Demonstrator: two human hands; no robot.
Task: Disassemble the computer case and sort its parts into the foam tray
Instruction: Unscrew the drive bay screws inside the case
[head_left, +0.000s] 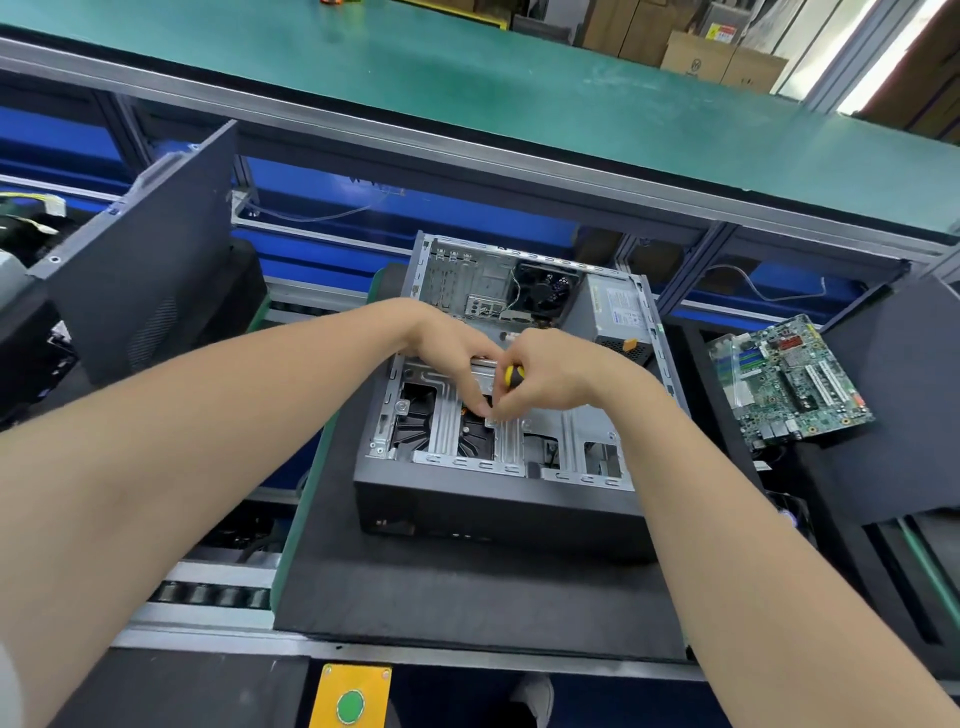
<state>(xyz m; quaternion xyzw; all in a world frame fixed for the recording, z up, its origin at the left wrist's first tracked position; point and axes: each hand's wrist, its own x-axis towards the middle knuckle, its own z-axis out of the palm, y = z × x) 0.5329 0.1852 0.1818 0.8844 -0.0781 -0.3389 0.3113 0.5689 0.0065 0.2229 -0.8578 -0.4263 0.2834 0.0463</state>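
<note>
**Working a screw on the drive bracket**

Case (498, 488) lies open side up on the foam pad (467, 587), so I can reach straight down into it. Right hand (550, 382) is wrapped round the yellow-and-black screwdriver (514, 375), held over the drive bracket (447, 415). Left hand (452, 353) curls down beside the tip, probably steadying it; can't tell if it's pinching anything. Motherboard (789, 384) is already out, parked on foam off to the right.

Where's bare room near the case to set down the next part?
The strip of dark foam mat between the computer case front and the near rail is bare. Crowded: the right side holds the motherboard, the left the leaning side panel.
</note>
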